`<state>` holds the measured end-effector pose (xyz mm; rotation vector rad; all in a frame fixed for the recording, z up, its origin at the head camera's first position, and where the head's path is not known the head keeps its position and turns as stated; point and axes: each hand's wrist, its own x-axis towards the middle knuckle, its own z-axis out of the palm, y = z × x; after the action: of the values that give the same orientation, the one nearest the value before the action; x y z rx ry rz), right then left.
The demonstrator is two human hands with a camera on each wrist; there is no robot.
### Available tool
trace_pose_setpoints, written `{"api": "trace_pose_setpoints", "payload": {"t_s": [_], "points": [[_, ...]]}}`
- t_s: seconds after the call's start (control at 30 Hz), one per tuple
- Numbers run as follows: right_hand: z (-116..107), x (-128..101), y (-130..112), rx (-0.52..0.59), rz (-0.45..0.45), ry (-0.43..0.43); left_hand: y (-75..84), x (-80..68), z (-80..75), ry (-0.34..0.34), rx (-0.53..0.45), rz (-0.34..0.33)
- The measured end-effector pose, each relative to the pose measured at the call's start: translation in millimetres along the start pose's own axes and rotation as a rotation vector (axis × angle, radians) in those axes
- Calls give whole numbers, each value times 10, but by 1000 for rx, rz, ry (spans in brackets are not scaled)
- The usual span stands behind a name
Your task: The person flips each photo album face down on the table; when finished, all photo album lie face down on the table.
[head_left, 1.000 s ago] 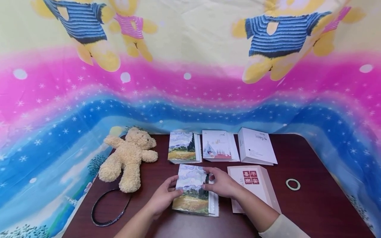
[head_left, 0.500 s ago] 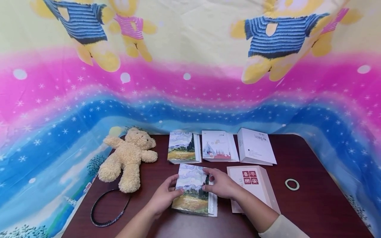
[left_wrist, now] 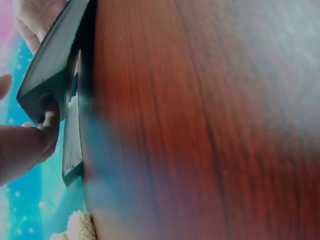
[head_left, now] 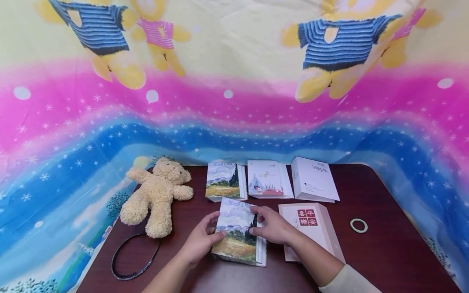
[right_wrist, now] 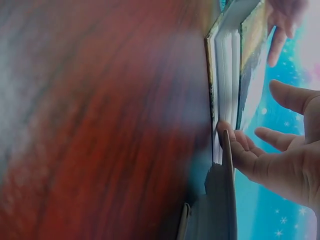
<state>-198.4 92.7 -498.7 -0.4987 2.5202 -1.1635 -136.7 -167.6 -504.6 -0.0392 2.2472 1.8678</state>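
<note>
A thick photo album (head_left: 235,236) with a painted landscape cover stands between both hands at the table's near middle. My left hand (head_left: 199,240) grips its left side, thumb on the cover; in the left wrist view a finger (left_wrist: 51,115) lies against the album's spine side. On the opposite side, my right hand (head_left: 274,225) holds the album's right edge, thumb and forefinger over the cover. In the right wrist view its other fingers (right_wrist: 240,147) reach the white page edges (right_wrist: 227,75). The cover is closed and the album looks slightly tilted, far end higher.
Behind stand a matching landscape album (head_left: 223,181), a tent-picture album (head_left: 267,179) and a white album (head_left: 316,179). An album with red characters (head_left: 305,236) lies right, beside a pale green ring (head_left: 358,226). A teddy bear (head_left: 157,195) and black headband (head_left: 113,260) lie left.
The held album's far end has risen a little, so its cover overlaps the foot of the album behind. Both hands keep nearly the same place on it.
</note>
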Motion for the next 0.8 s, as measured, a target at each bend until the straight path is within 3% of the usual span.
{"api": "trace_pose_setpoints", "payload": {"t_s": [0.33,0.8], "points": [[8,-2,32,12,-26,18,90,-28,-7,-25,-58,79],[19,6,46,61,-28,41,271,-111,81,-19,70,183]]}}
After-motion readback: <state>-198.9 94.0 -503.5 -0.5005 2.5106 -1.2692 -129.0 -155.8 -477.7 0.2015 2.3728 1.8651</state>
